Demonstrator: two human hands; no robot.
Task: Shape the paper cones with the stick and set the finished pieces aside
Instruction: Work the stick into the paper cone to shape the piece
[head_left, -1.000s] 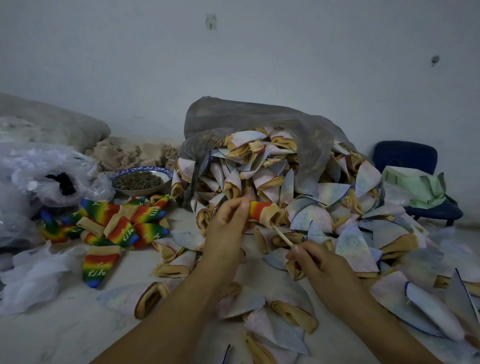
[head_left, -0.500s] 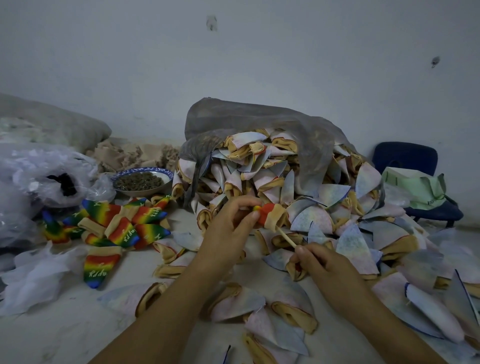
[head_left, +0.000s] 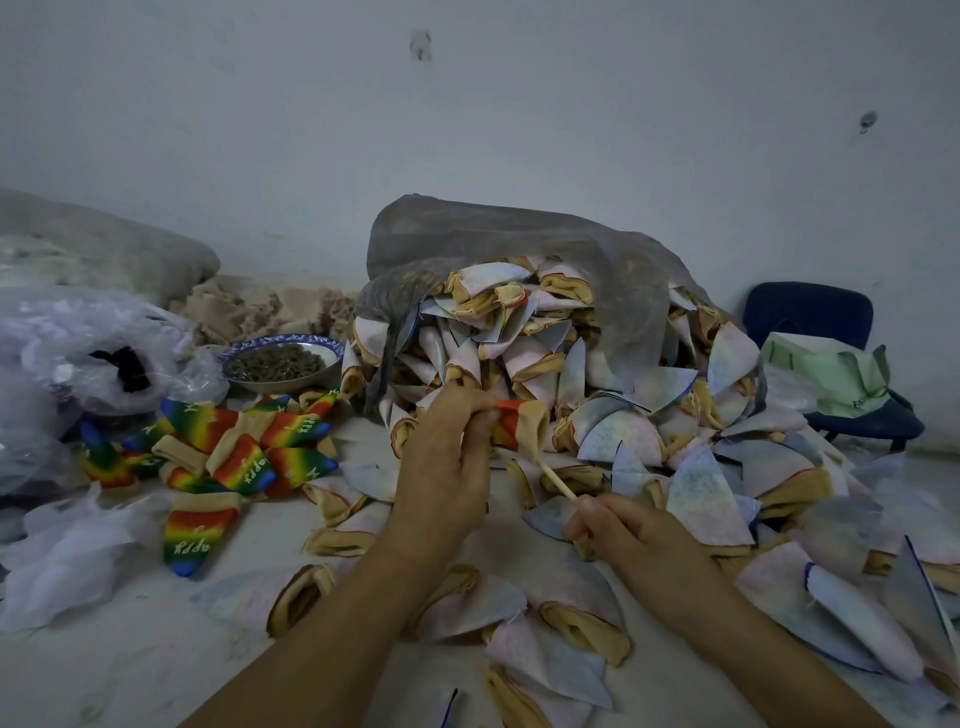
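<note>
Head view, only view available.

- Left hand (head_left: 447, 457): raised over the counter (head_left: 130, 665), fingers (head_left: 470, 410) pinching the narrow end of one rainbow cone (head_left: 522, 423). The cone's tan open mouth faces right and down.
- Right hand (head_left: 639, 535): lower and nearer the camera, its fingers (head_left: 589, 514) pressed together around the near end of the stick (head_left: 558, 480). The stick slants up and left, and its far end goes into the cone's mouth. The tip inside is hidden.
- Held cone sits just in front of the large heap of pale cones (head_left: 597, 374), which spills out of a grey plastic bag (head_left: 519, 244).
- Finished rainbow pieces (head_left: 244, 452) lie in a loose group at left, well apart from the heap. Beyond them is a bowl (head_left: 280, 364) of dark bits.
- Blue chair (head_left: 810, 317) at far right.

Judgement on handling: the cone looks very light, thin and soft, with frayed edges, so it should crease or tear if squeezed hard. The best hold appears to be a light pinch at the pointed end, as here, which leaves the mouth free. The stick looks thin and stiff, and pushing too far could pierce the tip.

Step in hand: opening the shape from inside. Setting this piece with the rainbow group is not yet done.
</note>
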